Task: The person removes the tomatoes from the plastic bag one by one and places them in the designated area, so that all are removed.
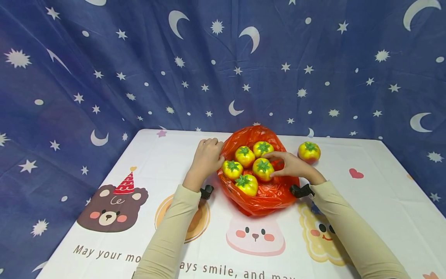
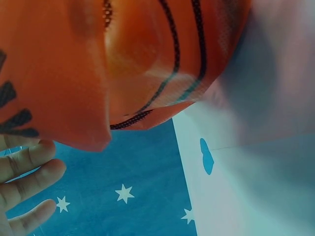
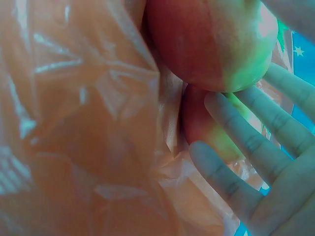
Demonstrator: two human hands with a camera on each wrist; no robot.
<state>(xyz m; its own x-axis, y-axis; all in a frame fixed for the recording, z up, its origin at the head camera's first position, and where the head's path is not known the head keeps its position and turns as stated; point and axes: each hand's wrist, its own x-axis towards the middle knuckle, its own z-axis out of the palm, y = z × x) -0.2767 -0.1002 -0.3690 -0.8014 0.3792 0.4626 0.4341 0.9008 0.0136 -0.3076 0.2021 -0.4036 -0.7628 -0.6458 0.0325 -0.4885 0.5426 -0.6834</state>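
Observation:
A red plastic bag [image 1: 271,197] stands with its mouth spread wide, and several yellow-red tomatoes [image 1: 245,156] with green leafy tops lie inside. At the bag's left rim, my left hand [image 1: 208,157] pinches the plastic between thumb and forefinger; in the left wrist view its other fingers [image 2: 34,177] show below the bag's edge. Over the bag's right side reaches my right hand [image 1: 292,164], thumb and fingers around one tomato [image 1: 263,169] near the middle. The right wrist view has this tomato [image 3: 211,44] close up, with fingers along its underside and a second tomato behind.
One more tomato [image 1: 309,152] sits on the table outside the bag, just beyond my right hand. A white cloth printed with cartoon faces covers the table [image 1: 362,209]. A blue curtain [image 1: 223,69] with stars and moons hangs behind the far edge.

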